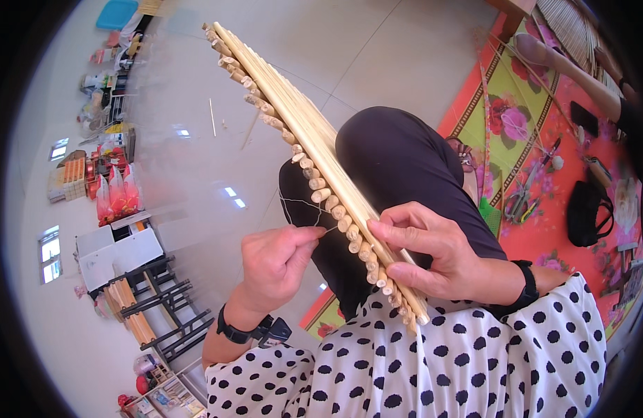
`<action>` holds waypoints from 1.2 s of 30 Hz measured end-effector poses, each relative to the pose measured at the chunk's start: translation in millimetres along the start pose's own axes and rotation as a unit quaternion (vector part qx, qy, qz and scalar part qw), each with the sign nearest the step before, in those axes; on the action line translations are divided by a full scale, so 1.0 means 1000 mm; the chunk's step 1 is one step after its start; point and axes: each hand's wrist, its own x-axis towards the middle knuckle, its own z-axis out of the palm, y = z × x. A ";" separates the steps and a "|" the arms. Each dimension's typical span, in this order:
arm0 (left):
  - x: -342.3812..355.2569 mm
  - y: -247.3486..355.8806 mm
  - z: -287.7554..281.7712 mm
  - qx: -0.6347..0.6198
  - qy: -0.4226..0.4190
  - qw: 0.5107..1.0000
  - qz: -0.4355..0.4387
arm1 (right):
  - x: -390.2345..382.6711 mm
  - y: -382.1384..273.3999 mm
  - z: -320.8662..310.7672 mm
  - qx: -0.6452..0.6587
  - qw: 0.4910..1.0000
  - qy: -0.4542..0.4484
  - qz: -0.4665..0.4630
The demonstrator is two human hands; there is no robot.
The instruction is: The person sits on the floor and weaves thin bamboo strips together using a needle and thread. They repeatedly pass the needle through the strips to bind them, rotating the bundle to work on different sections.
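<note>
A long mat of pale reed sticks (304, 136) lies slanted across my knees, a row of cut stick ends facing left along its edge. My right hand (433, 251) grips the mat near its lower end, thumb and fingers on the outermost stick. On the other side, my left hand (281, 261) is closed in a pinch on a thin thread (299, 202). The thread loops up from the fingertips and reaches the stick ends. How it is fastened between the sticks is too fine to make out.
Right, a red floral floor mat (468, 132) holds pliers (520, 202), a black bag (590, 212), a dark phone (584, 118) and another person's leg (586, 76). Stacked benches (161, 299) and red bags (119, 195) line the left wall. Stray sticks (212, 117) lie on the tiles.
</note>
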 end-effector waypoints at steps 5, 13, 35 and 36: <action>0.002 0.000 0.001 0.018 0.004 1.000 0.012 | 0.002 0.004 -0.004 0.050 0.998 -0.040 0.021; 0.004 0.003 0.001 0.019 0.020 1.000 0.008 | 0.007 0.007 0.006 0.047 0.999 -0.018 -0.001; 0.011 0.024 -0.004 -0.023 -0.022 0.986 -0.161 | 0.018 0.008 -0.001 -0.020 0.999 -0.029 -0.035; 0.012 0.024 -0.005 -0.012 -0.027 0.988 -0.153 | 0.019 0.007 -0.002 -0.028 0.998 -0.028 -0.038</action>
